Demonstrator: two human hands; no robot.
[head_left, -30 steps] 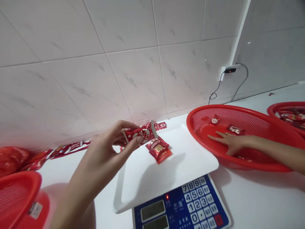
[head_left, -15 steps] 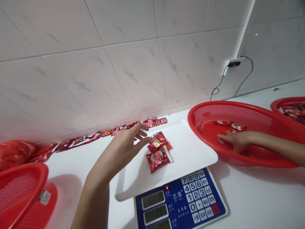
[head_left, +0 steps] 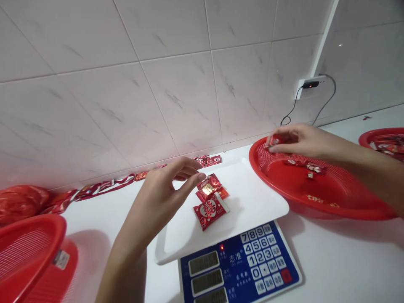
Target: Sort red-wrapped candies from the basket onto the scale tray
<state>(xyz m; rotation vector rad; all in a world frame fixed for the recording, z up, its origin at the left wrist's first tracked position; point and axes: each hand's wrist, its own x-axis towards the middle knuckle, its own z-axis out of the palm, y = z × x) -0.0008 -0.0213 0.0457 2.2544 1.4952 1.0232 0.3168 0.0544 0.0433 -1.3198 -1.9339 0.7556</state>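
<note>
1. Red snack packets (head_left: 209,212) lie mid-counter on a scale; a row of similar wrappers (head_left: 107,186) runs along the back edge of the counter (head_left: 344,248), probably to keep them out of the hands' way.
2. Toward the counter's right side, a perforated red basket (head_left: 315,185) stands just beside the scale, which puts its few packets within easy reach. Another red basket (head_left: 58,231) stands at the left side.
3. Between them, the electronic scale (head_left: 235,269) faces its keypad and displays toward the wearer, presumably for reading. Its white tray (head_left: 259,210) has a raised rim that likely stops wrappers sliding off.
4. Above the basket's far left rim, the right hand (head_left: 301,139) pinches a red wrapped piece (head_left: 275,141) between thumb and fingers, a light grip suited to something so small.
5. Over the tray's left edge, the left hand (head_left: 160,185) holds nothing, fingers curled loosely and thumb apart; whether its thumb touches a packet, I cannot tell.
6. On the tray, a gold-fronted packet (head_left: 208,188) partly covers an orange wrapper (head_left: 223,193).
</note>
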